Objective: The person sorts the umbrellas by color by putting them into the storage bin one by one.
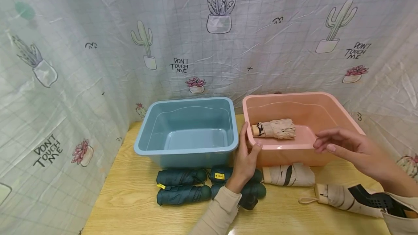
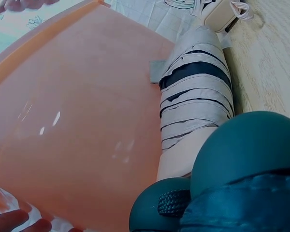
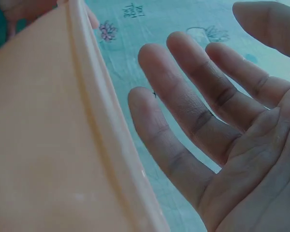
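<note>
From above, my right hand (image 1: 356, 148) has room to dip past the front rim of the pink basin (image 1: 290, 156) into its right part, as a folded beige umbrella (image 1: 278, 129) blocks the left; the blue basin (image 1: 186, 152) lets a hand in across its whole top. My left hand (image 1: 245, 159) plugs the narrow gap between basins, a curtain (image 1: 183, 39) closes the back, and dark green umbrellas (image 1: 184, 195) crowd the near side.
</note>
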Available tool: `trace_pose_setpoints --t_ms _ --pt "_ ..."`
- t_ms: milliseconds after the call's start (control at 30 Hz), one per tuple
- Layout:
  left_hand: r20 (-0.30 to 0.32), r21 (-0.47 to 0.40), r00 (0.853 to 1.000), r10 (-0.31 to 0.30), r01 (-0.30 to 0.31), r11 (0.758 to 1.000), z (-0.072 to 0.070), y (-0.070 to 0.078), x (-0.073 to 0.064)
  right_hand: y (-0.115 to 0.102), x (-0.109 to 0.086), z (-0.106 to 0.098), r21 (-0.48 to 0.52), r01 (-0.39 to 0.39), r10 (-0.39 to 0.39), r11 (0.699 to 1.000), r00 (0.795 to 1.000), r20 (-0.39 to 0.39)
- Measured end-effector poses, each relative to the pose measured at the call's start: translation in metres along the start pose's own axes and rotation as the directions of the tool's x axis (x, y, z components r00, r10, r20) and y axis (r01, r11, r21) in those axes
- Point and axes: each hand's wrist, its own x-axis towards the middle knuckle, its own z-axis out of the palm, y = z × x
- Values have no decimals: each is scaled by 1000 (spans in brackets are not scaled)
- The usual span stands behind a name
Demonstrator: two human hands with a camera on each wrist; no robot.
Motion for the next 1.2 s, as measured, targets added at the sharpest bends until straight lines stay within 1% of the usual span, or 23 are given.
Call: trace_pose_setpoints --t_ms 67,133,300,433,567,633,667,733,833,867,900,933,967,1100,1200 --pt "2 -14 1000 2 -2 1000 0 -1 0 2 -12 6 34 -2 3 999 1000 -26" --pt "3 -20 1000 3 -3 1000 0 0 0 8 -23 10 102 25 -21 994 999 -41" --pt "4 -30 1000 5 -5 1000 1 1 0 26 -48 22 155 -20 29 988 998 -52" --pt "2 -29 1000 11 -11 1000 1 2 0 39 -62 34 88 -136 143 987 987 -78" --pt "-1 -11 1000 18 -18 1000 0 3 -1 59 -66 45 11 -182 182 983 977 -109" --pt "0 -9 1000 21 -21 1000 0 3 -1 69 -66 51 -58 -232 222 971 964 -144" --pt "2 -9 1000 22 -22 1000 0 3 -1 73 -65 54 -105 -255 235 961 957 -169" --pt "6 -12 1000 21 -21 1000 0 3 -1 81 -63 60 -196 -319 276 927 936 -219" --pt "8 -18 1000 18 -18 1000 -1 3 -2 88 -60 68 -315 -411 335 855 903 -268" --pt "9 -17 1000 17 -17 1000 -1 3 -2 90 -60 70 -346 -434 352 832 895 -274" --pt "9 -18 1000 17 -17 1000 -1 3 -2 91 -59 72 -363 -451 369 815 888 -273" --pt "8 -18 1000 19 -19 1000 -1 2 -1 92 -58 73 -380 -461 382 802 885 -268" --pt "7 -17 1000 23 -23 1000 -1 2 -1 93 -56 75 -388 -466 389 795 883 -263" --pt "7 -14 999 35 -35 999 -2 2 0 94 -51 80 -418 -475 405 775 880 -248" --pt "8 -10 999 33 -33 999 -2 2 -1 94 -47 83 -454 -491 427 744 871 -242"
